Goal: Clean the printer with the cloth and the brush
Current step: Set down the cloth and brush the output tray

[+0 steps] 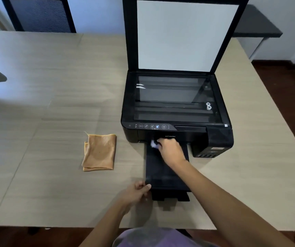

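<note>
A black printer [176, 111] stands on the table with its scanner lid [186, 34] raised and the glass bare. Its black output tray [162, 175] is pulled out toward me. My right hand [170, 151] is at the printer's front slot, closed on a small brush whose pale, blurred tip [154, 144] points left over the tray's inner end. My left hand [139, 191] pinches the tray's near left corner. A folded orange cloth [99, 152] lies flat on the table left of the tray, apart from both hands.
The light wooden table [45, 97] stretches to the left and front. A dark mesh chair [39, 15] stands behind its far edge, and a dark shelf [257, 24] sits at the back right. The table's right edge drops to a dark floor [286, 86].
</note>
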Motion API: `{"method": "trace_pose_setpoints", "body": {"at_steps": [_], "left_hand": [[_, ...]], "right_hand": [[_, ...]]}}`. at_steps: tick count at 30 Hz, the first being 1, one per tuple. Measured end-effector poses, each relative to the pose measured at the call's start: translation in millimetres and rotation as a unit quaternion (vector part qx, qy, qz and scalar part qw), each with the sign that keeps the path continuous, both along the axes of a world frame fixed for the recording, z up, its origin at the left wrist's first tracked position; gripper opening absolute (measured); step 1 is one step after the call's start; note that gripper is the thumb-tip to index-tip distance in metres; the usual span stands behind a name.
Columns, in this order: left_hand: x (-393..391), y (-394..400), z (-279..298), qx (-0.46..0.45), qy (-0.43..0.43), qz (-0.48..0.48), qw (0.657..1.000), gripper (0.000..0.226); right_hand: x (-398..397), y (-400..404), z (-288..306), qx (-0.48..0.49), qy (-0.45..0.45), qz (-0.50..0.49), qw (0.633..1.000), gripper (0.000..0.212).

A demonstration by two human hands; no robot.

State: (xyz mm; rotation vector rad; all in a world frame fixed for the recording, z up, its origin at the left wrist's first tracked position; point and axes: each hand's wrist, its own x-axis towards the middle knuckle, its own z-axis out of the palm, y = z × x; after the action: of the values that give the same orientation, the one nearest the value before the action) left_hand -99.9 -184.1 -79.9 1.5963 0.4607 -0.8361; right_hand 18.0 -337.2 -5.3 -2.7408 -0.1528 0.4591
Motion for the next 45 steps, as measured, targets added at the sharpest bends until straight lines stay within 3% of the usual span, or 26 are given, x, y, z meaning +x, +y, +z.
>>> {"method": "trace_pose_setpoints", "body": {"at_steps": [2, 5, 6, 10, 12, 14, 15, 17, 19, 23, 24, 27, 28, 32, 35, 40, 42, 45], "left_hand": [[0.4, 0.4, 2.3, 0.002, 0.008, 0.000, 1.000, 0.015], [-0.5, 0.9, -2.1, 0.002, 0.001, 0.002, 1.000, 0.013], [-0.5, 0.2, -1.5, -0.001, 0.002, 0.005, 1.000, 0.012], [-2.9, -3.6, 6.4, -0.009, 0.004, 0.022, 1.000, 0.016], [-2.7, -3.4, 7.6, -0.008, -0.003, 0.018, 1.000, 0.017], [-2.1, -2.4, 6.5, -0.009, -0.011, 0.020, 1.000, 0.012], [-1.7, -2.1, 4.8, -0.010, -0.008, 0.021, 1.000, 0.011], [-1.2, -2.0, 4.1, -0.013, 0.003, 0.017, 1.000, 0.015], [-2.5, -2.2, 3.2, -0.017, 0.004, 0.010, 1.000, 0.018], [-0.4, -1.2, 3.1, -0.015, -0.009, 0.010, 1.000, 0.020], [0.4, -1.7, 3.5, -0.021, -0.007, 0.009, 1.000, 0.021], [1.1, 0.0, 1.8, -0.028, 0.011, 0.002, 1.000, 0.015], [0.8, 0.5, 1.5, -0.031, 0.014, 0.005, 0.999, 0.014], [3.3, 0.6, 1.2, -0.026, 0.000, -0.005, 1.000, 0.019], [3.4, -0.3, 1.6, -0.015, 0.000, -0.005, 1.000, 0.016], [2.2, 2.6, -1.0, -0.016, 0.009, -0.005, 1.000, 0.009], [2.4, 2.2, -0.1, -0.004, 0.005, -0.017, 1.000, 0.010], [2.5, 1.3, 3.2, -0.009, -0.014, -0.016, 1.000, 0.011]], "right_hand": [[-0.1, -0.9, -4.5, -0.018, -0.003, 0.033, 0.999, 0.023], [-37.9, -8.1, 4.9, 0.019, 0.141, 0.213, 0.967, 0.021], [-42.1, -10.6, 6.3, 0.025, 0.154, 0.224, 0.962, 0.021], [-3.5, -12.1, -8.7, -0.018, -0.025, 0.019, 0.999, 0.024], [-10.6, -0.2, -4.3, -0.001, 0.016, 0.098, 0.995, 0.024], [-33.4, 5.4, 0.9, 0.008, 0.110, 0.239, 0.965, 0.025], [-37.5, 0.3, 2.3, 0.002, 0.102, 0.244, 0.964, 0.025], [-15.9, -24.2, -1.4, -0.046, 0.016, 0.080, 0.996, 0.025], [-4.0, -47.8, -9.0, -0.094, -0.032, -0.048, 0.994, 0.024], [-49.8, -41.8, -6.1, -0.019, 0.103, 0.197, 0.975, 0.024], [-51.1, -49.1, -3.6, -0.013, 0.101, 0.181, 0.978, 0.023], [-19.2, -82.0, -7.0, -0.054, -0.006, -0.047, 0.997, 0.023], [-19.4, -82.9, -3.7, -0.074, -0.008, -0.053, 0.996, 0.022], [-60.5, -35.2, 6.6, -0.020, 0.095, 0.175, 0.980, 0.021], [-66.7, -25.2, 1.2, 0.014, 0.066, 0.137, 0.988, 0.021], [-59.1, -74.7, 14.5, -0.179, 0.105, 0.050, 0.977, 0.020], [-62.8, -69.0, 15.3, -0.135, 0.085, 0.040, 0.986, 0.014], [-76.4, -18.3, 4.3, 0.019, 0.109, 0.120, 0.987, 0.019]]}}
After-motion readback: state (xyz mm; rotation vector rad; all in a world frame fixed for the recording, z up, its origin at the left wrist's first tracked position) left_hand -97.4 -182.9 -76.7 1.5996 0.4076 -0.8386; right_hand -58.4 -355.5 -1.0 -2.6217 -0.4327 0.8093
